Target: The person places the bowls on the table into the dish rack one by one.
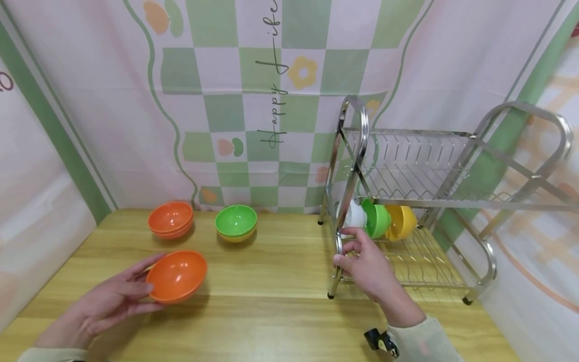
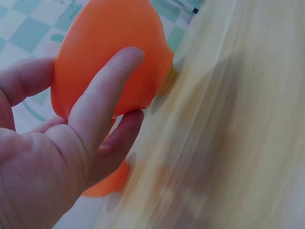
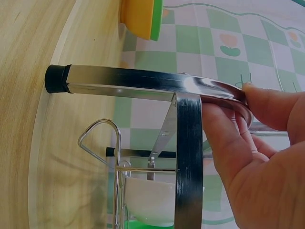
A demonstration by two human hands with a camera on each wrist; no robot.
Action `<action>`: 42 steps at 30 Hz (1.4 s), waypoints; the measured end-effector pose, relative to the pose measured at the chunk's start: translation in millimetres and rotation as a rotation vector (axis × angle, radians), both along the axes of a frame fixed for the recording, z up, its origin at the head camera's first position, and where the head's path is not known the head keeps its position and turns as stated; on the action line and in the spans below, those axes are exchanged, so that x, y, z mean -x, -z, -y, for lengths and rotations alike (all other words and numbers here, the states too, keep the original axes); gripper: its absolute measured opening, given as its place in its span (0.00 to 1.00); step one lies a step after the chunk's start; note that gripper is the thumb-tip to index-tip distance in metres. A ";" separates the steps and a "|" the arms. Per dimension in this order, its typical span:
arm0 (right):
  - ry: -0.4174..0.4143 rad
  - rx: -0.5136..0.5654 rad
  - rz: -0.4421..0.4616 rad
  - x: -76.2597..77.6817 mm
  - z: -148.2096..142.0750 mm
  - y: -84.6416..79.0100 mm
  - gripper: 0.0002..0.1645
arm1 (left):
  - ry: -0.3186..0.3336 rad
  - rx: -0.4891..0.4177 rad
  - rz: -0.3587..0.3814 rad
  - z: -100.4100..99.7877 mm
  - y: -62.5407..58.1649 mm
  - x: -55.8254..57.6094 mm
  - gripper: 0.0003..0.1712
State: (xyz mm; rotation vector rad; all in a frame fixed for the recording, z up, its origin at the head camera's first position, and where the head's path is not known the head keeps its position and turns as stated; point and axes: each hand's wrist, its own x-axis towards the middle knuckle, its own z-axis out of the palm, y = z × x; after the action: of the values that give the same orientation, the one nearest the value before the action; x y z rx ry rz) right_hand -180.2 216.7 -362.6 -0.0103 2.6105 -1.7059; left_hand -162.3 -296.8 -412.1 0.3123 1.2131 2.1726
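left hand point(image 1: 113, 301): fingers and thumb clamped on an orange bowl point(image 1: 177, 276), held above the table point(image 1: 280, 322), nearer than the stacked orange bowls point(image 1: 171, 219). right hand point(image 1: 371, 266): fingers and thumb clamped on the metal rack point(image 1: 452, 203) at its frame; white bowl point(image 1: 356, 216), green bowl point(image 1: 377, 219), yellow bowl point(image 1: 401, 222) tilted on lower tier.

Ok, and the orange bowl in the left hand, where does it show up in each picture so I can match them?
Head: the orange bowl is lower left, held in the left hand.
Left wrist: orange bowl at top, left of centre.
Right wrist: not in it.
Shared landmark: the checked cloth, top centre, upper left, upper right, in that order.
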 end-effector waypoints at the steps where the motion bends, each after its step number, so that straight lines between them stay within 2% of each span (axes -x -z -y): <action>1: 0.000 0.001 0.000 -0.1 0.0 0.2 0.35 | -0.008 0.012 -0.001 -1.9 -0.7 -0.1 0.37; 6: -0.001 -0.004 -0.005 -0.3 0.0 0.7 0.35 | -0.058 0.087 -0.003 -11.4 -3.6 -1.4 0.36; 13: -0.003 -0.010 -0.010 -0.3 -0.2 1.2 0.35 | -0.087 0.146 -0.023 -28.0 -9.0 -3.8 0.36; 19: -0.003 -0.008 -0.014 -0.5 0.2 1.5 0.35 | -0.105 0.168 -0.026 -42.9 -15.2 -6.1 0.37; 32: 0.003 0.010 -0.008 -1.6 2.1 0.9 0.36 | -0.077 0.171 -0.054 -80.3 -29.1 -19.4 0.36; 42: 0.008 -0.006 -0.012 -1.9 2.4 0.4 0.37 | -0.153 0.186 -0.021 -115.2 -38.6 -24.6 0.46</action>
State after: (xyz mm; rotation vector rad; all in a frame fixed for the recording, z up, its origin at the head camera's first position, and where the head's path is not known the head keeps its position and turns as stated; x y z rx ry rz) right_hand -178.3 214.3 -363.0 -0.0104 2.6276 -1.7053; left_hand -137.7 -181.6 -373.5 0.1685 1.4816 2.1670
